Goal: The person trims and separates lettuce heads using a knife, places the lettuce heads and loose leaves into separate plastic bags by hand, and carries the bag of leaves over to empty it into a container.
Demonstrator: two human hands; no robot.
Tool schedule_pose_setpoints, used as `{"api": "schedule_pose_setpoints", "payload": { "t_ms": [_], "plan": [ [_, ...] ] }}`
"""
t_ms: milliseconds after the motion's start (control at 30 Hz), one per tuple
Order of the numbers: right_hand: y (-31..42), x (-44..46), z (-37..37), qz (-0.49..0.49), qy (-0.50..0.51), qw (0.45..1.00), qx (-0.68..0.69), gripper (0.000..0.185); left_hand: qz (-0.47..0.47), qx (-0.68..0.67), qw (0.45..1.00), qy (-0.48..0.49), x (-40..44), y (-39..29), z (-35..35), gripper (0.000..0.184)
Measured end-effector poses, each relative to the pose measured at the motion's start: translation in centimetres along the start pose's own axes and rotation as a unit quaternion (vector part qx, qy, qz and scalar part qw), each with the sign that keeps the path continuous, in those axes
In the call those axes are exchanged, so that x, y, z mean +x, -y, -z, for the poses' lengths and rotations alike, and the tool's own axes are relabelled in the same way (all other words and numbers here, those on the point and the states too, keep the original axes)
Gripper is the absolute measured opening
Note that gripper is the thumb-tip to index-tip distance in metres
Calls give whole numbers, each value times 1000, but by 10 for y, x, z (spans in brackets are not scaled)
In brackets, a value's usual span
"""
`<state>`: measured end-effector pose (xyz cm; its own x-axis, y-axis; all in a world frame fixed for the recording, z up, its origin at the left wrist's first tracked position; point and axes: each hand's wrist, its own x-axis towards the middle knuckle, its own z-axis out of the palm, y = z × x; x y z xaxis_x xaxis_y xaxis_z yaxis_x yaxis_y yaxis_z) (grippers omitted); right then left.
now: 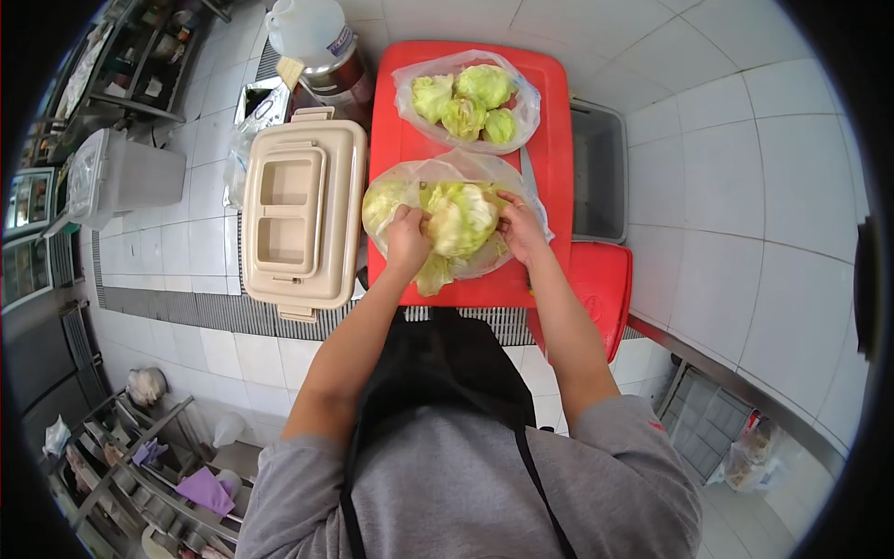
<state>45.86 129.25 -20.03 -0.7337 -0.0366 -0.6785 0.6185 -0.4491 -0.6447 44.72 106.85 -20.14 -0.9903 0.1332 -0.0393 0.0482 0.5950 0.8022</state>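
Note:
A pale green lettuce head (461,221) is held between both hands above an open clear plastic bag (484,168). My left hand (408,240) grips its left side with curled fingers; my right hand (521,226) holds its right edge. More lettuce (384,200) shows inside the bag at the left, and a loose leaf (433,277) hangs at the near side. Farther back, a second clear bag (528,104) holds several lettuce heads (485,86). Both bags lie on a red surface (396,121). Part of a knife blade (528,172) shows between the bags at the right.
A beige lidded container (305,214) stands at the left, with a metal pot (342,84) and a plastic jug (309,33) behind it. At the right are a grey bin (599,172) and a red lid (596,296). A clear bin (140,177) stands farther left.

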Motion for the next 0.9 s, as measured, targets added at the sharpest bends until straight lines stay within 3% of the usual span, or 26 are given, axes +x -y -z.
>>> {"api": "schedule_pose_setpoints", "payload": {
  "t_ms": [167,267,367,467,500,567,600,633,700,733,833,900],
  "plan": [
    [-5,-4,-25,27,-5,998,-53,66,-50,101,993,34,-3,2,-5,44],
    [4,-18,-40,58,8,988,-144,65,-97,45,994,24,-1,-13,2,61],
    [13,-20,-44,98,18,960,-260,65,-54,-78,992,88,-1,-19,16,66],
    [34,-34,-67,95,53,938,-329,67,-42,-177,982,48,-4,-25,21,66],
    [41,-42,-78,86,70,931,-348,68,67,-245,966,54,-2,-32,27,65],
    [19,-31,-75,251,81,875,-407,73,280,-365,886,61,4,-43,40,63],
    [16,-31,-81,331,85,835,-432,76,318,-370,871,50,6,-40,41,60],
    [8,-39,-83,380,33,759,-527,89,357,-375,855,38,6,-34,41,57],
    [-9,-44,-91,326,-13,736,-593,91,406,-414,814,48,7,-27,47,57],
    [-16,-43,-92,298,-36,722,-623,92,396,-405,822,64,9,-23,45,61],
    [-33,-31,-86,257,-52,816,-514,88,364,-393,839,98,13,-14,40,71],
    [-45,-17,-78,293,-45,840,-454,86,351,-400,841,98,11,-14,42,77]
  ]
}}
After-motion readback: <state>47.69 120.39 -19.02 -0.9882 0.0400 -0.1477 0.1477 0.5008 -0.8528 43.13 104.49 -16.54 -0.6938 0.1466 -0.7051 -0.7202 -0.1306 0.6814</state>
